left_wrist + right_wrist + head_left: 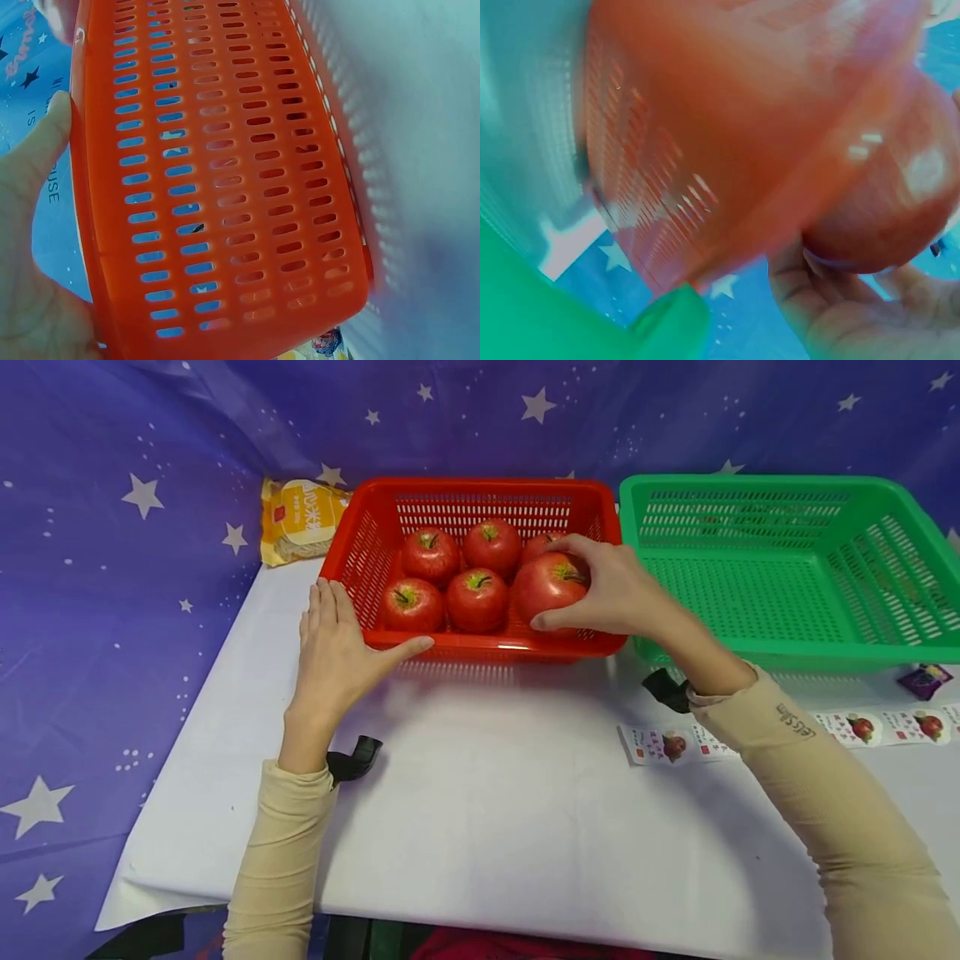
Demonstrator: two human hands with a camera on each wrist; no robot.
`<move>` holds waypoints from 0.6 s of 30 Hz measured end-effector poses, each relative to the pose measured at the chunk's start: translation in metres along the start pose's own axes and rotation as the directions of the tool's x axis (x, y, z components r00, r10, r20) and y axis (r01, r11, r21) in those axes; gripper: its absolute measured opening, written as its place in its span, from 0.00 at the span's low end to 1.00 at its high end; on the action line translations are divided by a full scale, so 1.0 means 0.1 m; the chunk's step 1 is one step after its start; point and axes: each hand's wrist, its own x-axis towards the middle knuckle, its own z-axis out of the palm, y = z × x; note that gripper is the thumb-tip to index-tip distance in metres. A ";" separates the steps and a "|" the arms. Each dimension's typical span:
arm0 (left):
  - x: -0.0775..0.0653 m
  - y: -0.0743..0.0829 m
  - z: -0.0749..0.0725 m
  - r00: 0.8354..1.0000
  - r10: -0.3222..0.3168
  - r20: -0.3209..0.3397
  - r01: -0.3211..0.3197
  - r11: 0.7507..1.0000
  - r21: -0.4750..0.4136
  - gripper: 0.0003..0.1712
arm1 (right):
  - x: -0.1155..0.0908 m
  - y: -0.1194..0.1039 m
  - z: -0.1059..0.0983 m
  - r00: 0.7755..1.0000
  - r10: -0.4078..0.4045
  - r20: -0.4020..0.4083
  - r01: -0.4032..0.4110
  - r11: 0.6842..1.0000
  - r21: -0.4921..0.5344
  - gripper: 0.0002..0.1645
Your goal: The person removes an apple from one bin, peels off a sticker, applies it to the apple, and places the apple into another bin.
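My right hand (618,589) grips a red apple (547,589) between thumb and fingers, over the right end of the red basket (487,643). In the right wrist view this apple (900,187) shows beside the basket's rim, with fingers (847,315) curled under it. Several more apples (477,600) sit in the basket in two rows; one at the back right (542,545) is partly hidden by the held apple and hand. My left hand (335,652) rests at the basket's front left corner, fingers straight, thumb stretched along the rim. The left wrist view shows that thumb (52,127) against the rim.
A green basket (750,647) stands right beside the red one. A yellow food packet (300,522) lies behind the red basket's left end. A strip of apple-printed labels (652,745) passes under my right sleeve. A small purple packet (925,681) lies by the green basket.
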 end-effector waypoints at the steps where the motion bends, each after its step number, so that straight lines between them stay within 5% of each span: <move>1: 0.00 0.01 0.00 1.000 0.021 -0.003 -0.021 1.000 -0.003 0.78 | -0.06 -0.01 -0.02 1.000 -0.007 -0.024 0.008 1.000 0.029 0.46; 3: -0.03 0.06 0.03 0.995 0.099 -0.019 -0.100 0.995 -0.030 0.74 | -0.19 -0.02 -0.05 0.998 -0.012 -0.068 0.017 0.997 0.073 0.46; 5: -0.08 0.19 0.09 0.967 0.248 -0.051 -0.252 0.964 -0.084 0.69 | -0.32 -0.03 -0.06 0.994 -0.027 -0.108 0.037 0.995 0.096 0.45; 7: -0.15 0.37 0.19 0.898 0.433 -0.079 -0.440 0.884 -0.157 0.65 | -0.45 -0.04 -0.04 0.989 -0.050 -0.136 0.063 0.993 0.097 0.45; 9: -0.24 0.57 0.33 0.790 0.606 -0.088 -0.609 0.760 -0.229 0.64 | -0.57 -0.05 -0.01 0.987 -0.076 -0.144 0.089 0.992 0.086 0.46; 10: -0.28 0.67 0.40 0.739 0.667 -0.092 -0.665 0.701 -0.257 0.65 | -0.64 -0.05 0.00 0.986 -0.091 -0.142 0.103 0.992 0.079 0.47; 12: -0.35 0.82 0.53 0.670 0.736 -0.102 -0.724 0.617 -0.309 0.66 | -0.76 -0.03 0.04 0.985 -0.114 -0.131 0.123 0.990 0.064 0.50; 14: -0.40 0.92 0.65 0.630 0.767 -0.126 -0.754 0.564 -0.338 0.67 | -0.88 0.00 0.09 0.986 -0.122 -0.111 0.128 0.991 0.048 0.52; 18: -0.44 1.01 0.85 0.588 0.790 -0.174 -0.785 0.504 -0.361 0.61 | -1.06 0.11 0.22 0.985 -0.152 -0.086 0.154 0.988 0.024 0.56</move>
